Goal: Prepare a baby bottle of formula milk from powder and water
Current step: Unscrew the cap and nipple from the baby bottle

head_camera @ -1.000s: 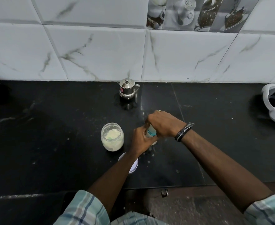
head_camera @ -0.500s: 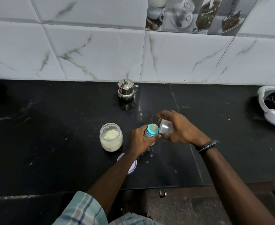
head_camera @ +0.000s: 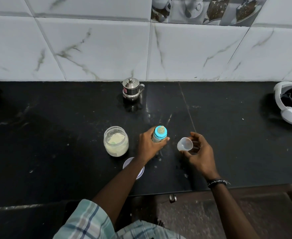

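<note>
Right hand (head_camera: 199, 152) carried clear cap (head_camera: 184, 144) away from bottle (head_camera: 159, 134).

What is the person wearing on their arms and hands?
Both forearms are bare. The left arm has a rolled-up plaid sleeve in pale green, white and blue near the elbow. The right wrist wears a dark beaded bracelet with pale flecks. No gloves on the left hand or the right hand.

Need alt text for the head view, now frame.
Left hand grips a baby bottle on a black counter; right hand holds its clear cap beside it. An open powder jar stands left, a steel pot behind.
</note>
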